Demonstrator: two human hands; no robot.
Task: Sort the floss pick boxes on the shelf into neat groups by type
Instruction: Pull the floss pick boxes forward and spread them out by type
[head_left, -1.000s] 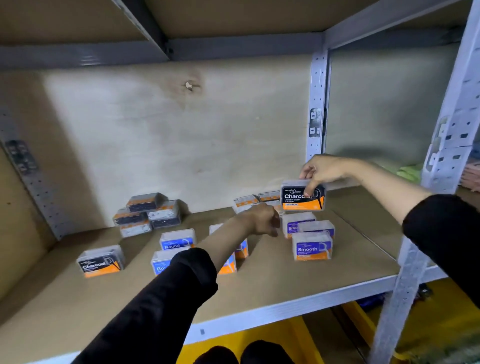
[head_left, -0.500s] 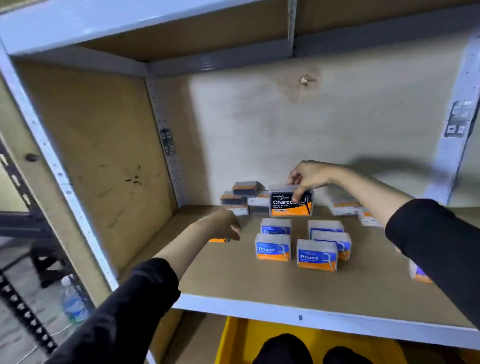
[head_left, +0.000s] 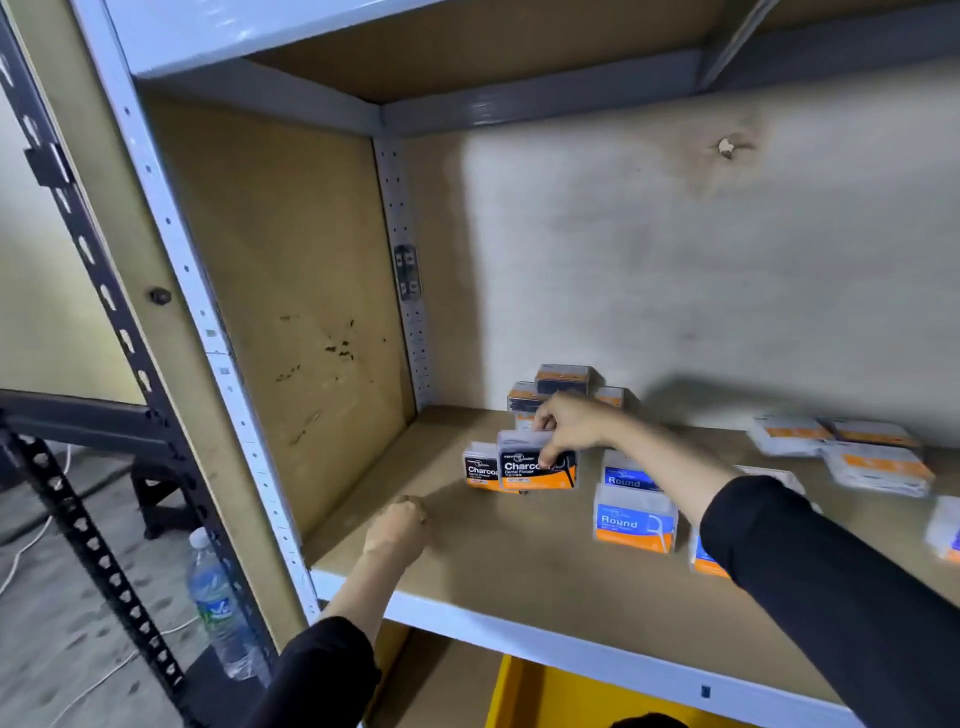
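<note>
My right hand (head_left: 569, 426) grips a black-and-orange Charcoal box (head_left: 530, 465) from above, right next to a second Charcoal box (head_left: 480, 470) standing on the shelf board (head_left: 509, 561). Behind them a small pile of dark boxes (head_left: 561, 382) leans against the back wall. Blue-and-orange Round boxes (head_left: 634, 522) stand to the right, partly hidden by my right sleeve. White-and-orange boxes (head_left: 836, 447) lie flat at the far right. My left hand (head_left: 397, 530) rests as a closed fist on the board near the front left, holding nothing.
The shelf's left side panel (head_left: 291, 322) and white upright post (head_left: 208, 338) close off the left. A water bottle (head_left: 215, 603) stands on the floor beside a black rack (head_left: 78, 467). A yellow bin (head_left: 561, 701) sits under the shelf.
My right hand has carried the Charcoal box left and down, from beside the right-hand boxes to the lone Charcoal box. My left hand drew back to the front left. My view swung left.
</note>
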